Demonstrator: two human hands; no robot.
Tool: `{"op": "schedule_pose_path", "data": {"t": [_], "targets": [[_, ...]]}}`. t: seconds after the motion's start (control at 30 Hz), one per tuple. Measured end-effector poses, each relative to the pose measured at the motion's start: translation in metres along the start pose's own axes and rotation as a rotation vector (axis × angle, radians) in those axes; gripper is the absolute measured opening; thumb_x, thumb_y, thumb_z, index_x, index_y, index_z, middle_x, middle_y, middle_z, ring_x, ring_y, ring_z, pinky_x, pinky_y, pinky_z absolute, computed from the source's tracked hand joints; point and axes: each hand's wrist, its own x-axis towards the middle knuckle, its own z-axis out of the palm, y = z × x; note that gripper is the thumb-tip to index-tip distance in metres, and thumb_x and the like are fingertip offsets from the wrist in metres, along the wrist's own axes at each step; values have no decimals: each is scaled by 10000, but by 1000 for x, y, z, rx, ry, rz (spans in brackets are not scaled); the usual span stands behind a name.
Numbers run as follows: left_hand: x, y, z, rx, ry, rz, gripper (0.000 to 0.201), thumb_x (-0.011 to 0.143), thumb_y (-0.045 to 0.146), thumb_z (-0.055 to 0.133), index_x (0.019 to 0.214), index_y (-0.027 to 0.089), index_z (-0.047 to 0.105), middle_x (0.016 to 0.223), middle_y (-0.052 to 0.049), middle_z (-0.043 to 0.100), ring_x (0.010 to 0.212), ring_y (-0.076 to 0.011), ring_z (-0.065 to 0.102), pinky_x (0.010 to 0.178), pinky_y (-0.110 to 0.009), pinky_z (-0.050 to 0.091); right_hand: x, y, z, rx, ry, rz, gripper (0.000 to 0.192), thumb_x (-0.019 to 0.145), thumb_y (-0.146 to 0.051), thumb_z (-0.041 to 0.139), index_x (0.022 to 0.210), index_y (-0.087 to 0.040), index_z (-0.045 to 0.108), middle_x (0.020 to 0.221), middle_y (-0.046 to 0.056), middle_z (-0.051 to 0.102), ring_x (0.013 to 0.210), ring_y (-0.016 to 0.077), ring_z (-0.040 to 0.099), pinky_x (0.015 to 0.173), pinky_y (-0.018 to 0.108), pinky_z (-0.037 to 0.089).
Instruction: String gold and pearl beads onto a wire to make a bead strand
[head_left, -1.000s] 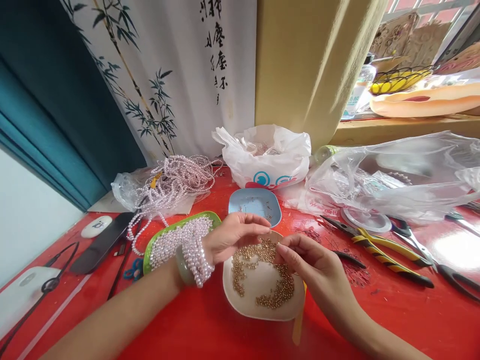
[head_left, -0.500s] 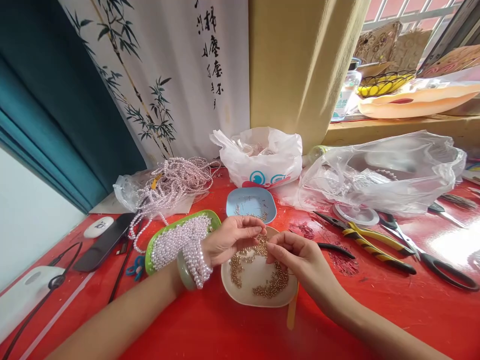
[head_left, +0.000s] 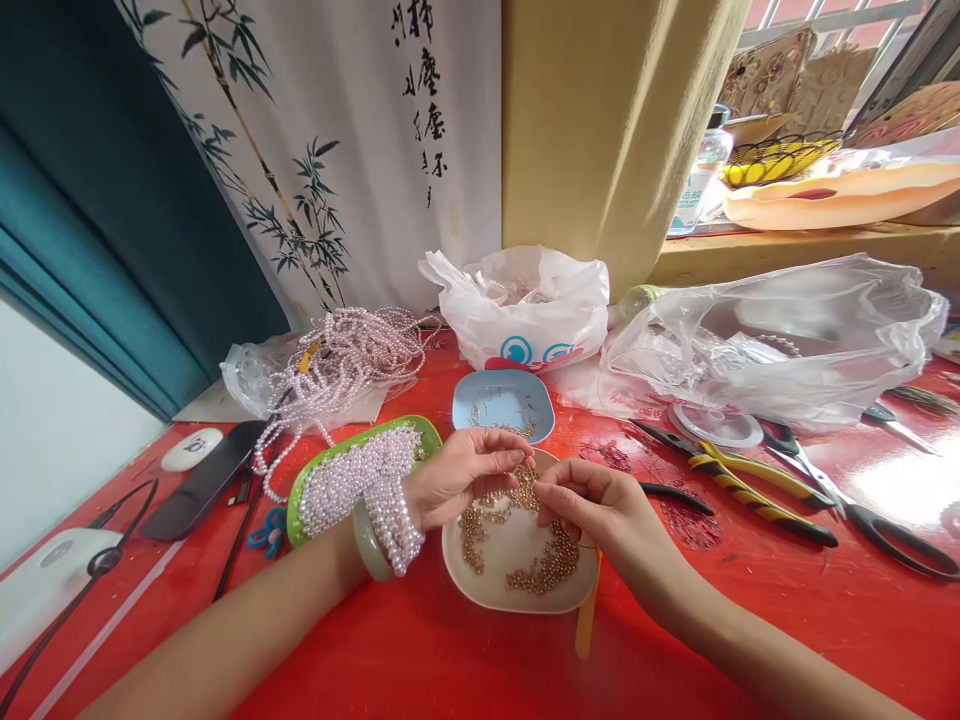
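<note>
My left hand (head_left: 469,475) and my right hand (head_left: 589,500) are close together over a cream dish (head_left: 510,590). Small gold beads (head_left: 544,570) lie scattered in that dish. Thumb and fingers of both hands are pinched, but whatever sits between the fingertips is too small to make out. Strands of pale lilac pearl beads (head_left: 394,525) and a pale green bangle (head_left: 369,540) circle my left wrist. Behind that wrist stands a green tray (head_left: 296,510) of loose lilac pearl beads (head_left: 345,487). Just beyond my hands, a blue dish (head_left: 491,385) contains thin metal pins.
Pearl strands (head_left: 360,350) are heaped at the back left. A white plastic bag (head_left: 525,320) and a clear bag (head_left: 780,350) stand along the back. Yellow-black pliers (head_left: 757,490) and scissors (head_left: 855,500) lie at right. A phone-like dark object (head_left: 202,485) rests at left.
The camera view has shifted slightly. Both hands keep nearly the same pinched pose above the cream dish, and the things on the table have not visibly moved.
</note>
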Motion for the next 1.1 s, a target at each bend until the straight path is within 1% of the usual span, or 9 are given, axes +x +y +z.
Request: {"op": "schedule_pose_path", "data": {"t": [0.33,0.43,0.57,0.7,0.77,0.87,0.93,1.0,1.1], "targets": [[-2,2,4,72,29,18,83,632,172,670,683,116,637,703,-8,606,635,-56,530,632,-194,405,0,1,0,-6,-9,12,188,703,-317,531,599,-161,526,515,-26,541,455,79,414,450,211,284],[-2,3,3,120,32,44,130,631,186,671,744,127,649,719,-24,627,665,-76,550,635,-206,414,2,4,0,0,-14,-14,206,711,-348,542,619,-164,533,523,-28,549,454,82,428,447,214,296],[-3,7,2,217,34,82,179,653,217,649,811,133,648,746,-43,653,657,-86,563,639,-226,425,4,7,-1,32,-23,-61,200,713,-355,558,656,-164,548,580,-13,594,491,90,463,476,219,330],[-7,17,-1,421,110,136,199,660,221,630,840,138,631,791,-53,665,692,-107,577,633,-242,433,3,6,-1,40,-23,-64,182,701,-334,582,651,-161,555,600,-6,619,498,82,454,487,213,326],[-11,26,-7,587,156,179,196,657,217,623,836,138,629,818,-62,668,746,-129,587,653,-253,443,3,6,-1,46,-26,-56,185,696,-337,589,648,-163,551,607,-5,625,491,78,448,480,211,320],[-21,42,-24,858,222,243,152,663,206,596,791,135,637,824,-69,669,799,-147,593,730,-274,442,3,6,-1,47,-24,-58,192,697,-351,589,658,-168,551,609,-6,622,501,83,464,486,211,333],[-29,52,-38,1015,259,229,154,658,207,585,782,137,645,815,-71,672,769,-153,598,723,-282,442,3,6,-1,39,-21,-61,196,696,-357,591,653,-169,556,601,-7,614,510,88,474,495,212,346],[-36,58,-51,1124,260,191,155,665,202,560,777,140,648,800,-65,674,731,-147,601,714,-274,438,3,6,0,28,-11,-64,204,689,-365,596,644,-170,560,592,-7,608,511,92,475,495,212,352],[-43,60,-67,1287,292,191,163,668,207,541,768,146,654,801,-57,675,727,-144,594,704,-256,422,4,7,0,0,-6,-72,218,681,-383,600,645,-171,565,593,-4,607,507,93,467,490,212,355]]}}
